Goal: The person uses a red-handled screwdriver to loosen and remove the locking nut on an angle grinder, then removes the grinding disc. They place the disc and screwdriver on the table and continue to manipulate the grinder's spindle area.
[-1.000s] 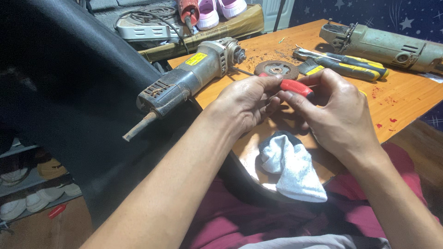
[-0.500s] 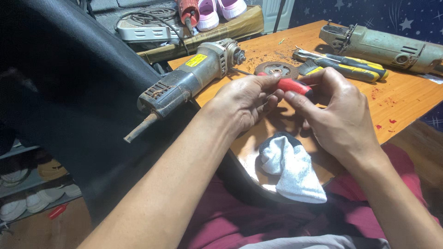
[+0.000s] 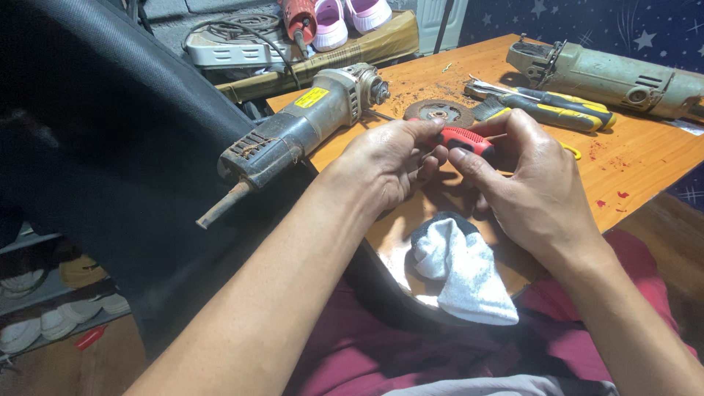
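Both hands meet over the near edge of the wooden desk [image 3: 631, 183], and between them sits a small red-handled tool [image 3: 465, 139], most likely a screwdriver, though its tip is hidden behind the fingers. The right hand [image 3: 532, 187] is curled around the red handle, thumb pressed along it; the left hand [image 3: 389, 165] is closed too, its fingertips pinching at the tool's front end, and whether a small part lies in that palm cannot be told. To do this step well, the grip should stay firm on the handle while the left fingers steady the tip, working low over the desk so anything loosened drops onto the wood rather than the lap. A grey angle grinder [image 3: 304, 125] lies just beyond the left hand, its worn disc [image 3: 438, 112] loose near the fingertips. A white cloth [image 3: 462, 275] rests at the desk's edge below the hands. Yellow-handled pliers [image 3: 561, 108] and a second, green grinder [image 3: 612, 73] lie farther back, well apart.
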